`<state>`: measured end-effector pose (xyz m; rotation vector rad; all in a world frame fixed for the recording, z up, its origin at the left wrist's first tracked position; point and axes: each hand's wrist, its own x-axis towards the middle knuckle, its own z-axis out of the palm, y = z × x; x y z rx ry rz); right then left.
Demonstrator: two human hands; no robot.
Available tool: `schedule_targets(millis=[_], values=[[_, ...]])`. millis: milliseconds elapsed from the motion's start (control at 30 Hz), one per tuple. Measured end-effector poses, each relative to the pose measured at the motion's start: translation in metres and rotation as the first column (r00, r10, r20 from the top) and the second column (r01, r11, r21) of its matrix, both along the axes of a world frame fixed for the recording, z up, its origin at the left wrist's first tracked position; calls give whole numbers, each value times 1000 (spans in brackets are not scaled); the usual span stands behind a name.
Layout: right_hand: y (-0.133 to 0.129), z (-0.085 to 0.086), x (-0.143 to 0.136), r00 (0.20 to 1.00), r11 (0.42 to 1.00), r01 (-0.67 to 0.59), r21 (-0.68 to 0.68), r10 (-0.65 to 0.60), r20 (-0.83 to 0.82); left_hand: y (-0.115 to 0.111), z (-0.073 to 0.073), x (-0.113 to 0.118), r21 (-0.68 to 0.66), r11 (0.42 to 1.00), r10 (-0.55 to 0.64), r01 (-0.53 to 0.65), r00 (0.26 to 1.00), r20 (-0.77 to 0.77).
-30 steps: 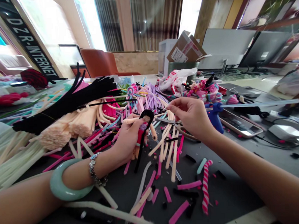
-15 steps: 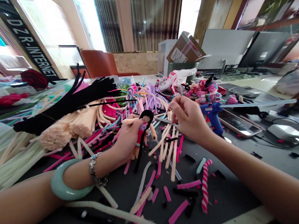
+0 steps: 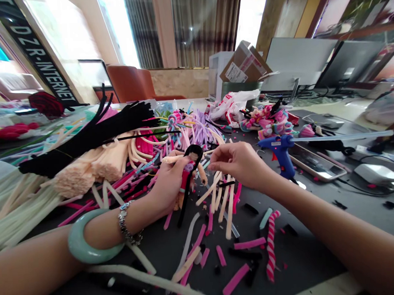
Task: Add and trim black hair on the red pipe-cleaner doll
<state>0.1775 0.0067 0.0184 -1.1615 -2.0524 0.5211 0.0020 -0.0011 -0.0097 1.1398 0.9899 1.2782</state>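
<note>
A small pipe-cleaner doll [image 3: 188, 174] with black hair, a red body and peach limbs is gripped between the thumb and fingers of my left hand [image 3: 172, 180]. One long black strand hangs down its front. Just right of the doll, apart from it, my right hand [image 3: 236, 163] has its fingers curled and thumb and fingertips pressed together; whatever is in the pinch is too small or hidden to make out. Beneath that hand lie cut peach pipe cleaners [image 3: 222, 204] and a short black piece [image 3: 226, 184].
A blue glue gun [image 3: 282, 153] with a long clear stick stands at right, beside a phone [image 3: 318, 162]. Bundles of black [image 3: 83, 136] and peach pipe cleaners [image 3: 75, 175] lie at left. Pink scraps and a striped twist [image 3: 272, 245] litter the front. Monitors [image 3: 298, 63] stand behind.
My right hand has come down slightly and turned so its fingertips point left toward the doll. My left hand and the doll have stayed almost still.
</note>
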Motion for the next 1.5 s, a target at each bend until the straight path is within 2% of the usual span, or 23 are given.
schedule_targets(millis=[133,200,400,500,533,600,667,733,767,833,900,967,1033,1133,1200,1267,1367,1433,1500], values=[[0,1,1,975,984,-177,-13,177,134,1,1,1,17,1000,10,-10,1000,-17],[-1,2,1,961,976,-216,4,212,177,2,0,1,32,999,0,1,1000,-20],[-6,-4,-5,919,967,-192,169,117,376,2,-3,0,39,999,14,-15,1000,4],[-10,-5,-10,891,959,-226,172,132,435,2,-3,-1,46,998,44,-43,999,-9],[-11,-4,-11,899,960,-239,144,163,406,2,-3,-1,48,998,43,-42,999,-11],[-11,-3,-11,954,974,-211,83,187,236,2,-3,-1,40,999,16,-16,1000,-7],[-8,-1,-8,994,995,-99,33,100,-43,2,-2,-1,20,1000,-14,14,1000,-5],[-4,-1,-3,960,1000,27,-8,-28,-279,2,-1,-2,5,1000,-28,28,1000,-8],[-1,-1,0,937,997,80,-19,-82,-340,2,-1,-2,4,1000,-31,31,999,-9],[2,-1,4,926,986,165,18,-149,-347,1,0,-2,5,999,-33,33,999,-10],[2,-2,6,961,971,180,160,-138,-240,1,1,-1,2,1000,-26,27,999,-18],[0,-4,4,993,943,106,316,-81,-91,0,2,-1,1,1000,-18,18,1000,-26],[-2,-7,1,999,910,28,414,-42,25,0,3,0,4,1000,-28,28,999,-22],[-2,-12,-2,993,880,-31,474,-26,113,-2,3,1,10,996,-92,92,996,-8],[-1,-14,-3,992,876,-91,474,38,120,-2,2,0,9,990,-144,144,990,-6],[1,-11,-2,993,888,-119,445,118,29,-2,1,-1,6,986,-166,166,986,-12],[3,0,2,934,953,-92,289,184,-308,0,-1,-2,-14,989,-150,150,989,-20],[3,10,8,843,988,-78,134,137,-521,2,-2,-2,-35,990,-138,137,990,-16],[2,20,15,783,998,-17,61,51,-620,3,-2,-2,-69,988,-137,137,991,-2]])
